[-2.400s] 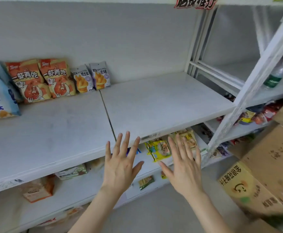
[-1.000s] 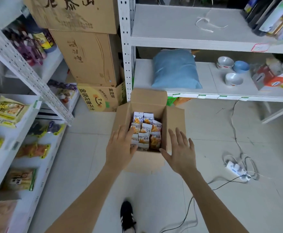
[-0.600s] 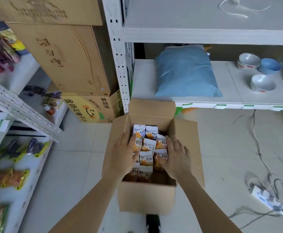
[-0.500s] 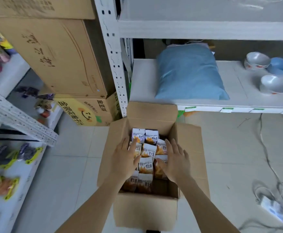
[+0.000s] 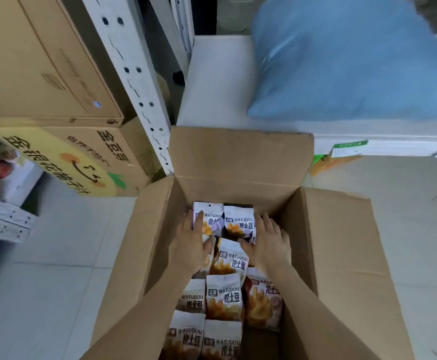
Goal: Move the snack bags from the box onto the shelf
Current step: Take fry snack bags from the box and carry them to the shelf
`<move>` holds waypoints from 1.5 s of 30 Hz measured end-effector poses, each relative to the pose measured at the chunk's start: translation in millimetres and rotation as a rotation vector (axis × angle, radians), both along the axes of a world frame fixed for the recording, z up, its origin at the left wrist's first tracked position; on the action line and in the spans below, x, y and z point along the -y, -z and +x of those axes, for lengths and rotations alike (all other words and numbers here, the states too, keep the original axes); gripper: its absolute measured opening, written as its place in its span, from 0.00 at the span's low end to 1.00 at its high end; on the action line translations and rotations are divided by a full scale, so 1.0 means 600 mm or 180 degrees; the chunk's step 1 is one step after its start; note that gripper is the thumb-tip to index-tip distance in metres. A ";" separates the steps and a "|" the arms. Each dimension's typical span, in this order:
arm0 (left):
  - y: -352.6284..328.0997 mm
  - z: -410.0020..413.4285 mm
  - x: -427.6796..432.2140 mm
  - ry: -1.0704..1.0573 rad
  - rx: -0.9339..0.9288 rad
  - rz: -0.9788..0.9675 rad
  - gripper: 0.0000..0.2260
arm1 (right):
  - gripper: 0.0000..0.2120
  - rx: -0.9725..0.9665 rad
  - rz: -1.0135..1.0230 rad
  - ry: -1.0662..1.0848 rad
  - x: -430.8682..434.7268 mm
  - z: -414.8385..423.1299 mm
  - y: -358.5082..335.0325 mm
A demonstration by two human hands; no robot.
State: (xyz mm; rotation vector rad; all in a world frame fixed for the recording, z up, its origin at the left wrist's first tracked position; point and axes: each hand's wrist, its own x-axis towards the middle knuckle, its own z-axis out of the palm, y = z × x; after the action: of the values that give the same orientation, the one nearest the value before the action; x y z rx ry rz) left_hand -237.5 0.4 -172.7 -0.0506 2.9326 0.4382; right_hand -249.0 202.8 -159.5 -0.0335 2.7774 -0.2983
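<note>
Inside the open box (image 5: 240, 157), the left hand (image 5: 190, 249) and right hand (image 5: 270, 246) flank the snack bags (image 5: 223, 297), fingers (image 5: 269, 224) spread, gripping nothing.

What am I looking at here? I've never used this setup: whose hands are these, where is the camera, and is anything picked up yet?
No machine here: a person works bare-handed, and the single camera sits on their head, looking forward and down. The left hand and right hand both reach into an open cardboard box standing on the tiled floor. Inside lie white snack bags printed "WATUDOU". The hands bracket the two farthest bags from either side, fingers touching them, but whether either hand has closed a grip I cannot tell. Behind the box, a blue cushion rests on a white shelf; more cartons are stacked to the left.
</note>
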 end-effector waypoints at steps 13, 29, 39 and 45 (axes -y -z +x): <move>0.227 -0.097 0.010 -0.1248 0.0131 0.1339 0.36 | 0.36 -0.0125 -0.0440 0.0706 0.007 -0.082 0.216; 0.266 -0.099 0.022 -0.1800 0.0144 0.2208 0.23 | 0.24 -0.0541 -0.0999 0.1001 0.015 -0.101 0.247; 0.131 -0.057 0.014 -0.1876 -0.0305 0.2322 0.25 | 0.22 -0.0849 -0.1837 0.1091 0.011 -0.069 0.117; 0.011 -0.002 0.010 -0.1911 -0.0141 0.2392 0.22 | 0.22 -0.0618 -0.2269 0.1164 -0.004 -0.024 0.005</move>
State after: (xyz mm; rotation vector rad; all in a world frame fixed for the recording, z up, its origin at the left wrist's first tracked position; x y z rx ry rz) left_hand -238.5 -5.7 -179.6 -0.8204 2.5331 1.5882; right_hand -263.1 204.9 -162.6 0.2854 2.6881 -1.4224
